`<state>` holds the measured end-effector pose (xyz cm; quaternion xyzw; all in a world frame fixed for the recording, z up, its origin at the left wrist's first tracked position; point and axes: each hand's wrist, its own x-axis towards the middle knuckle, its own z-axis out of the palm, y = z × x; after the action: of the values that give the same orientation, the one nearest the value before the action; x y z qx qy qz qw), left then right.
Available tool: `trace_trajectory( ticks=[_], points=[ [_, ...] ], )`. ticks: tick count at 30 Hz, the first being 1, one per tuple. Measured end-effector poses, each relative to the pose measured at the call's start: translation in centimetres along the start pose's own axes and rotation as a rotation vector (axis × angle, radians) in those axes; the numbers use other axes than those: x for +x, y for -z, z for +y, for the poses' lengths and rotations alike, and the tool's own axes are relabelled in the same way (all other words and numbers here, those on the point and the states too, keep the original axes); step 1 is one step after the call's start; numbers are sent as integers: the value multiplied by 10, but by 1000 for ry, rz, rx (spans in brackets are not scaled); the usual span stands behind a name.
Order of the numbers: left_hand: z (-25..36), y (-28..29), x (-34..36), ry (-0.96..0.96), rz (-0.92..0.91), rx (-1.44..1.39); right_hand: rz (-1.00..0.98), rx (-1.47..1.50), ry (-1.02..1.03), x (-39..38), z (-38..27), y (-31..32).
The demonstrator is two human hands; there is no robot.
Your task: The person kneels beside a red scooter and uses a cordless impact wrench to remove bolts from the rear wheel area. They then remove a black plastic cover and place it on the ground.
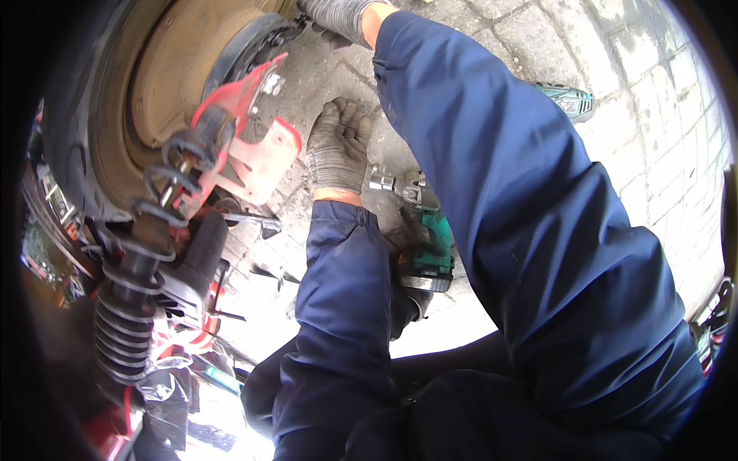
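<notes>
My left hand (338, 146), in a grey knitted glove, is held over the paving beside a red metal bracket (265, 157). Its fingers curl inward, and whatever they may hold is too small or hidden to make out. At the top edge my right hand (336, 17), gloved the same way, reaches near the dark hub part (250, 46) of a wheel with a bronze-coloured rim (173, 65). The right fingers are mostly cut off by the picture's edge. Close to my left wrist lies a green cordless impact wrench (430, 246) with a silver socket (382, 181) on its nose.
A shock absorber with a coil spring (123, 326) stands along the left, by the black tyre (73, 157). Another green tool (567, 100) lies on the grey paving (646, 107) beyond my right sleeve. Dark plastic sheeting (165, 399) hangs at lower left.
</notes>
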<state>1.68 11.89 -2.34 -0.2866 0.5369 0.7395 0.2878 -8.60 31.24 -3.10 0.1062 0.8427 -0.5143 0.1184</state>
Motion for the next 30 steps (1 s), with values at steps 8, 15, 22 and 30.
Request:
trace_trajectory(
  ticks=[8, 15, 22, 30],
  points=[
    [6, 3, -23, 28, -15, 121, 380, -399, -163, -7, 8, 70],
    [-2, -36, -36, -5, -137, 162, 1232, 237, 365, -75, -60, 139],
    [-8, -75, -57, 38, -259, 171, 922, -83, 687, -94, -146, 133],
    [1, -89, -75, 9, -282, 194, 554, -480, 882, -44, -120, 121]
  ],
)
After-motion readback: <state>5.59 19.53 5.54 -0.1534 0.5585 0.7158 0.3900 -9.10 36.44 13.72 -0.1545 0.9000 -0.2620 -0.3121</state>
